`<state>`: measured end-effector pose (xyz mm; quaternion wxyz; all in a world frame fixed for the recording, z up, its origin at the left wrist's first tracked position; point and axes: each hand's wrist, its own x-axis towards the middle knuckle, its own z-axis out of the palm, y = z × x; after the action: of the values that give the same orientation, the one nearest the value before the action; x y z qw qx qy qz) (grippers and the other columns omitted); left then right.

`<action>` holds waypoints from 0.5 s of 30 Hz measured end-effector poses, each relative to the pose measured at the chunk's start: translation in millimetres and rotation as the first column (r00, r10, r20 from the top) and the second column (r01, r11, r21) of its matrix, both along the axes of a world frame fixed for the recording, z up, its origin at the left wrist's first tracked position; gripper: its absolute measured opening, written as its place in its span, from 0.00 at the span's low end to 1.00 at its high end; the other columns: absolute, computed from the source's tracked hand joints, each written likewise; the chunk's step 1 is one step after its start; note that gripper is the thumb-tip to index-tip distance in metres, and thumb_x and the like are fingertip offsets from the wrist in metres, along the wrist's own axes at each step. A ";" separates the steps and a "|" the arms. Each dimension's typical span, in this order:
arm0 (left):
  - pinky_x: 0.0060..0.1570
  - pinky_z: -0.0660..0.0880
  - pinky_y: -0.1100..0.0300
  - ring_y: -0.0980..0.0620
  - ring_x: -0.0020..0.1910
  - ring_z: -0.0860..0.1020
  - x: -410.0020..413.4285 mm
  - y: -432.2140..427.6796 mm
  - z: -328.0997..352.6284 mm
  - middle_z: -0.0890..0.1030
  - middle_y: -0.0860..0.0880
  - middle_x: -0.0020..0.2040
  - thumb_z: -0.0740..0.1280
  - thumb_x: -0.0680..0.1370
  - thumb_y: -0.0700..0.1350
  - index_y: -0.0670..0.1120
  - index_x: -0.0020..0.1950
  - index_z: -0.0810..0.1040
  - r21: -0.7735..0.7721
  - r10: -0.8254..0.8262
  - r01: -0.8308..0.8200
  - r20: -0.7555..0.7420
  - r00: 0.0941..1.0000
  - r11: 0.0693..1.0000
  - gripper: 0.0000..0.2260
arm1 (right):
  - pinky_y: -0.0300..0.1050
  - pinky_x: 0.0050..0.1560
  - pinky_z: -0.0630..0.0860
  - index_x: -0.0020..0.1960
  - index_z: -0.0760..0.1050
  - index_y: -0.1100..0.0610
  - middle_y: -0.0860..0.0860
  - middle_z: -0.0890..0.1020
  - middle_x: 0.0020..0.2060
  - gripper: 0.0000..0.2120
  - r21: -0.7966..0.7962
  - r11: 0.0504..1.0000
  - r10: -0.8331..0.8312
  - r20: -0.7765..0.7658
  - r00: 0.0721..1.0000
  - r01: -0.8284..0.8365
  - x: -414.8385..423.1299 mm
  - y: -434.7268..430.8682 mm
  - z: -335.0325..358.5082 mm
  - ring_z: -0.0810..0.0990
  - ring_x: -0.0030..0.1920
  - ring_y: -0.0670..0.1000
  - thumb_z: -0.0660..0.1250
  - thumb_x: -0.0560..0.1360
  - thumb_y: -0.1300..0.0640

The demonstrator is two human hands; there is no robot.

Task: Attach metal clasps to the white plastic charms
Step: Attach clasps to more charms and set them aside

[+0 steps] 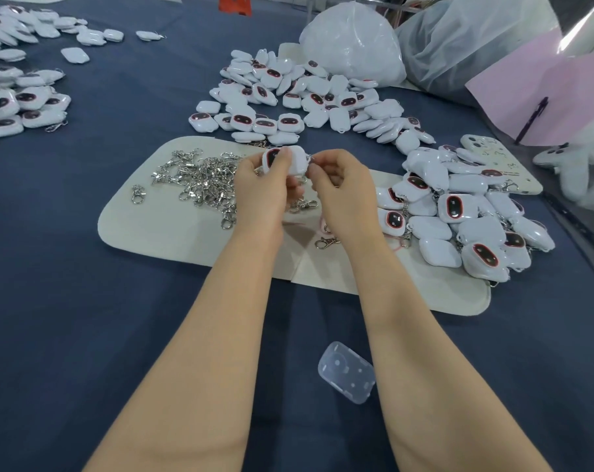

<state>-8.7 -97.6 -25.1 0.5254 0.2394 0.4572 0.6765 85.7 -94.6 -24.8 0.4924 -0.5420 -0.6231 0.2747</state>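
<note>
My left hand [266, 190] grips a white plastic charm [293, 161] with a dark red-rimmed face, held above the cream mat [173, 226]. My right hand [343, 189] pinches something small at the charm's right edge, where a bit of metal clasp [311, 159] shows; most of it is hidden by the fingers. A heap of loose silver clasps [200, 178] lies on the mat left of my hands. White charms without clasps are piled behind my hands [299, 100]. Charms with clasps attached lie heaped on the right [465, 219].
A dark blue cloth [84, 301] covers the table. More charms lie at the far left [16, 103]. A clear plastic lid [346, 371] lies near my right forearm. White plastic bags [353, 42] and a pink sheet [540, 93] stand at the back right. A phone case [493, 161] lies right of the mat.
</note>
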 end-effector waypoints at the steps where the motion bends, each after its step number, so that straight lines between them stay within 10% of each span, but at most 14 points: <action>1: 0.24 0.71 0.67 0.59 0.21 0.72 -0.2 -0.2 0.5 0.74 0.51 0.27 0.66 0.78 0.40 0.42 0.49 0.72 -0.009 -0.025 0.026 0.066 0.998 1.000 0.04 | 0.48 0.54 0.77 0.49 0.76 0.55 0.46 0.80 0.41 0.04 0.009 1.000 -0.005 -0.020 1.000 0.005 -0.3 -0.2 0.0 0.79 0.45 0.49 0.64 0.77 0.62; 7: 0.21 0.70 0.71 0.60 0.19 0.71 -3.9 -1.2 1.4 0.74 0.47 0.32 0.68 0.77 0.39 0.41 0.40 0.76 -0.097 -0.102 0.142 0.332 0.938 0.985 0.06 | 0.47 0.54 0.76 0.48 0.76 0.54 0.48 0.81 0.44 0.05 0.077 0.995 -0.059 -0.094 0.994 0.066 -5.5 -1.6 -1.5 0.79 0.47 0.48 0.64 0.77 0.62; 15: 0.22 0.71 0.69 0.60 0.19 0.71 -3.9 -2.8 2.8 0.72 0.53 0.21 0.67 0.77 0.39 0.42 0.42 0.73 -0.078 -0.056 0.068 0.150 0.987 0.995 0.06 | 0.28 0.45 0.71 0.48 0.77 0.58 0.46 0.80 0.40 0.03 0.179 0.981 -0.081 -0.008 0.997 0.081 -1.5 -1.1 -2.2 0.76 0.40 0.41 0.65 0.76 0.63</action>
<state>-12.5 -100.3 -22.3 0.5880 0.1808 0.4373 0.6560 84.2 -95.7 -27.0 0.5501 -0.5206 -0.6225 0.1973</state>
